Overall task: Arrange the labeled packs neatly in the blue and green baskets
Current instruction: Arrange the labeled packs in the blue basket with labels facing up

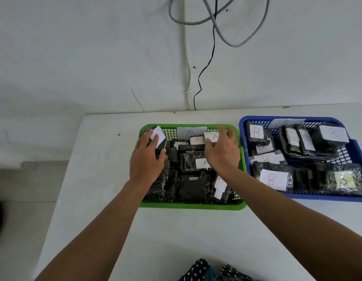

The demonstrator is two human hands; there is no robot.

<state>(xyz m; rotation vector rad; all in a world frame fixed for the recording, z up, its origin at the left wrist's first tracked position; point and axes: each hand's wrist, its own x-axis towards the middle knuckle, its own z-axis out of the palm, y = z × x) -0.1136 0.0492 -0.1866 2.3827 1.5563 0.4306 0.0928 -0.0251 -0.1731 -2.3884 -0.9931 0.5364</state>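
A green basket [193,205] sits mid-table, full of dark packs with white labels marked A. My left hand [147,157] grips a dark pack [158,136] with a white label at the basket's back left corner. My right hand [223,153] reaches over the back right of the green basket, fingers spread, touching a pack labelled A [212,136]. To the right stands a blue basket [326,197] with several dark packs labelled B [273,179].
The white table [95,179] stands against a white wall. Grey and black cables [214,47] hang down the wall behind the green basket. The table's left edge drops to the floor. Patterned cloth [206,270] shows at the near edge.
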